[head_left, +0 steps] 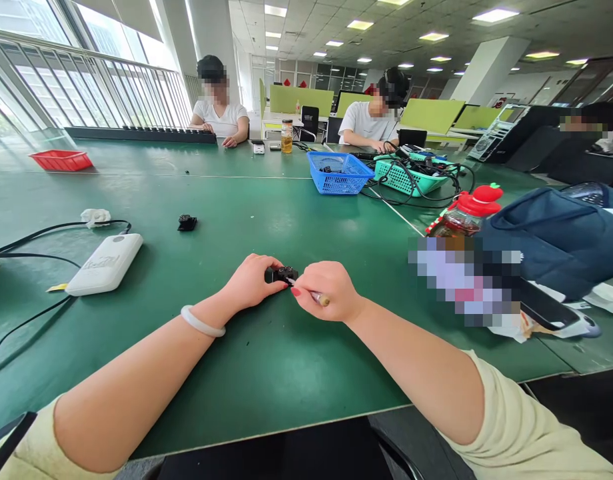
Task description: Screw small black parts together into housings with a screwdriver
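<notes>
On the green table in front of me, my left hand pinches a small black part between thumb and fingers. My right hand is closed around a thin hand tool with a light, wood-coloured handle end. The tool's narrow front end meets the black part near my left thumb. Its tip is too small to make out. A second small black piece lies farther off, to the left of my hands.
At left sits a white power bank with black cables. A red tray is beyond it. A blue basket, a green basket with cables, a red-lidded bottle and a dark blue bag stand right. Two people sit opposite.
</notes>
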`<state>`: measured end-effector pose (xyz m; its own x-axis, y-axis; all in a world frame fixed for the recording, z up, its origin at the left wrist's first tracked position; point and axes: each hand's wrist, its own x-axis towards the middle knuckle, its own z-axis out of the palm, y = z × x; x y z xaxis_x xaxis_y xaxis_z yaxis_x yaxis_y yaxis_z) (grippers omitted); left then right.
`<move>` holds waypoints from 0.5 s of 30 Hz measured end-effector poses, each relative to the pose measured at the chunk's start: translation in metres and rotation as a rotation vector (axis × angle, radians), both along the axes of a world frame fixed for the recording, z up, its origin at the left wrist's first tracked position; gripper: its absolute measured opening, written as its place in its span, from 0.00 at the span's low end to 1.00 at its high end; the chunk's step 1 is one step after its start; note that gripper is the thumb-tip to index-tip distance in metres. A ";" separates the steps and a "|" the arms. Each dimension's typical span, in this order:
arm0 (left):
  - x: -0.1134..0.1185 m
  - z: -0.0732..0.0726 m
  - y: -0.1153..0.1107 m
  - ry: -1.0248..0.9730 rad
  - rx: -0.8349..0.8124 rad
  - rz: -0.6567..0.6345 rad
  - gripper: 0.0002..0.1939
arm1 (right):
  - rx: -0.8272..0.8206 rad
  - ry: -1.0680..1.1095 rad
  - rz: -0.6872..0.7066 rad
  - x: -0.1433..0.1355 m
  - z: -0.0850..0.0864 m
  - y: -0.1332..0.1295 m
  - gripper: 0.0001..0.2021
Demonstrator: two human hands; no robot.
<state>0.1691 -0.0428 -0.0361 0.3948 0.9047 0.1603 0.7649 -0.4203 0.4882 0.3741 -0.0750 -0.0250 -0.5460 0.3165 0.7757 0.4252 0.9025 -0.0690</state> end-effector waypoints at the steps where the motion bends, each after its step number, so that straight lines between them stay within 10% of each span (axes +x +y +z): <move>1: 0.000 0.000 0.000 -0.001 0.005 0.000 0.18 | 0.028 -0.049 0.001 -0.002 -0.001 -0.001 0.18; 9: 0.000 0.001 0.000 -0.010 0.002 0.019 0.15 | 0.163 -0.302 0.109 -0.016 -0.007 -0.004 0.21; 15: 0.000 0.003 -0.001 0.001 -0.018 0.006 0.17 | -0.399 0.236 -0.008 0.006 0.010 0.002 0.25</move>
